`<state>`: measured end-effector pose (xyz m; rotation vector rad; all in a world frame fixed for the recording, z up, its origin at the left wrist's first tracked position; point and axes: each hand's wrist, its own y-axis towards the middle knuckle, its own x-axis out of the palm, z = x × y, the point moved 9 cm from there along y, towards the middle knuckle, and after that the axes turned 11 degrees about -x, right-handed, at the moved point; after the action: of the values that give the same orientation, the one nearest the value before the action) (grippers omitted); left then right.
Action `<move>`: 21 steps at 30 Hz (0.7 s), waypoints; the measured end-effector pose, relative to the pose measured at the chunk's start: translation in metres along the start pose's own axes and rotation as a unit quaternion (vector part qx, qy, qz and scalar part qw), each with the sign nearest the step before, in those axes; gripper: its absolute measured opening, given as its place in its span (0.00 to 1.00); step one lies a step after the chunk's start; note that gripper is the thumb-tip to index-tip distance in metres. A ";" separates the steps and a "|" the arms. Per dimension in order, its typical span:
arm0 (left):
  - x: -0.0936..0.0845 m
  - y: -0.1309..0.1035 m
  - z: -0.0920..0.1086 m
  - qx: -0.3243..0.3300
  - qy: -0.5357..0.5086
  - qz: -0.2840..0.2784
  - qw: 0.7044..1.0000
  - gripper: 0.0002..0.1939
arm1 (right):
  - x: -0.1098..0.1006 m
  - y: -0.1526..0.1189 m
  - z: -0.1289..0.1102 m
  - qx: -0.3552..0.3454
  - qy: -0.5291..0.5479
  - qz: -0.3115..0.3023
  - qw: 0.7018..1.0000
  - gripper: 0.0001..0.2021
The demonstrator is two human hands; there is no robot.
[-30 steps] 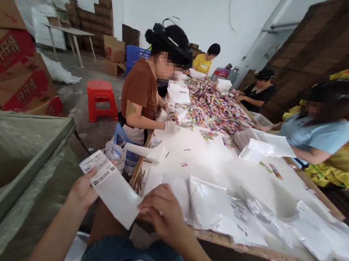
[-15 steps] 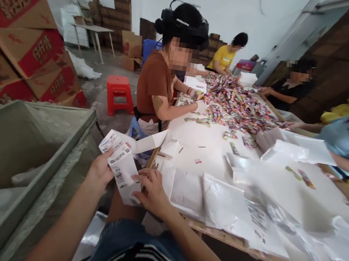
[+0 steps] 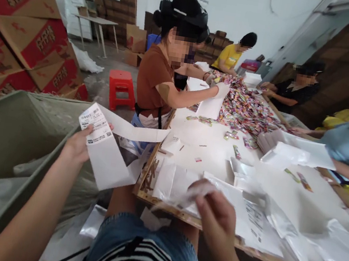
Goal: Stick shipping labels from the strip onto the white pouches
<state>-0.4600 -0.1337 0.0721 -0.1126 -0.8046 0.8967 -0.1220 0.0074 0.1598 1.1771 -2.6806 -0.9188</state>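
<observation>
My left hand (image 3: 78,144) is closed on a strip of printed labels (image 3: 100,129), whose white backing hangs down and trails right toward the table corner. Over the table's front edge, my right hand (image 3: 217,212) pinches a peeled label (image 3: 195,195), blurred by motion. Beneath and beyond that label lie white packets (image 3: 179,182) along the near edge. A packet with dark print (image 3: 251,217) rests just right of my right hand.
The white table (image 3: 203,155) bears a heap of small colourful sachets (image 3: 247,109). A grey-green bin (image 3: 6,121) stands at left, before stacked cartons (image 3: 45,46). Several people sit around the table, the nearest in a brown shirt (image 3: 153,74). A red stool (image 3: 121,89) stands behind.
My right hand has moved right, away from the strip, with a label in its fingers. My left hand and the strip have shifted left. The nearest person's arms have risen, holding a white bag.
</observation>
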 end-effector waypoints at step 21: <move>0.063 -0.054 -0.132 -0.180 0.098 -0.049 0.978 0.17 | 0.029 -0.026 0.210 0.049 -0.511 -0.301 0.804 0.48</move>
<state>-0.3141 -0.0910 0.0370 -0.4685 -0.7745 0.6282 -0.1876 0.0777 -0.0311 2.0938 -3.0944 -2.0227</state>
